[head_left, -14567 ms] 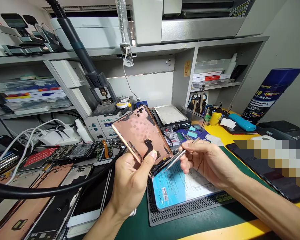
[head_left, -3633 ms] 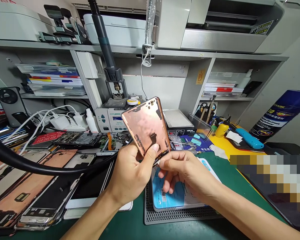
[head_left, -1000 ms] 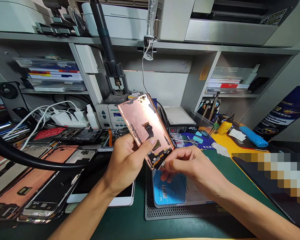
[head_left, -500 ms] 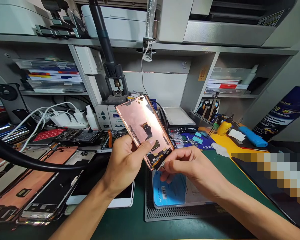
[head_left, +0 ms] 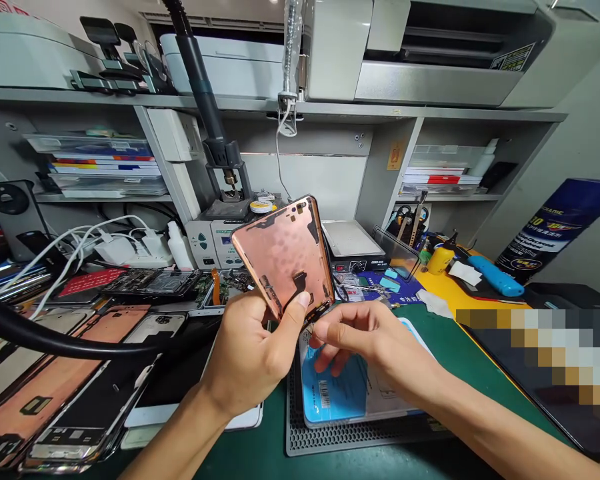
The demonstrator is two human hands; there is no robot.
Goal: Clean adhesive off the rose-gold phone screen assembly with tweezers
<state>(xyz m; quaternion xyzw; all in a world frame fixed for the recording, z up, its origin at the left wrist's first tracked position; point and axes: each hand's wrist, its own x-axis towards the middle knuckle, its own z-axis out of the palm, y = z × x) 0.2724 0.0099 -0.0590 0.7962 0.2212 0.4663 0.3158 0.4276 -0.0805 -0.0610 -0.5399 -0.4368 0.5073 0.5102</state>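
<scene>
My left hand grips a phone screen assembly by its lower left edge, thumb pressed on its copper-coloured back. A short black flex cable lies on that back near the thumb. The assembly is tilted, its lower end towards me. At its lower right corner my right hand is closed in a pinch; what the fingertips hold is too small to make out. Below both hands a blue-and-clear flat package rests on a grey perforated mat.
Several stripped phone frames lie at left beside a white-edged tablet. A thick black cable crosses in front of them. Behind stand a soldering station and a flat-topped device. A spray can and yellow bottle are at right.
The screen assembly has tipped, its top edge turning more towards the view, and my left hand has turned with it. My right hand has shifted slightly left and stays at its lower edge.
</scene>
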